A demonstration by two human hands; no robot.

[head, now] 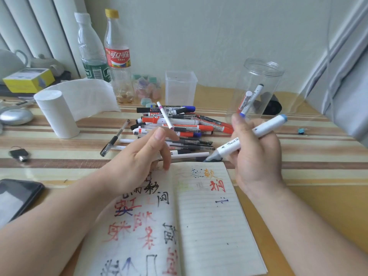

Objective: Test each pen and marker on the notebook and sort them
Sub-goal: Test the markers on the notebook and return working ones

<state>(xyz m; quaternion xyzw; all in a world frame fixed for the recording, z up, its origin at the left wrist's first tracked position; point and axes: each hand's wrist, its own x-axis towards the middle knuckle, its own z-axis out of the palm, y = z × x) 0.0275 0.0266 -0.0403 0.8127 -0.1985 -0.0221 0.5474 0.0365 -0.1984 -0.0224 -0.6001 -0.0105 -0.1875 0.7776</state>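
Paper notebook (209, 226), lined and open, crowded with red, black and blue test marks.
Left hand (137, 164) grip loose, empty; right hand (256, 156) grip clamped on a white blue-capped marker (267, 125); beyond, a large pen pile (179, 126), seemingly untested; few sorted markers (251, 98) in the clear plastic jar (274, 76).

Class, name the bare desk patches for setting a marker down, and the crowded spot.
Bare desk lies between the paper roll, the key and the black gel pen, and around the small blue object at far right. Crowded: the pen pile behind the notebook.
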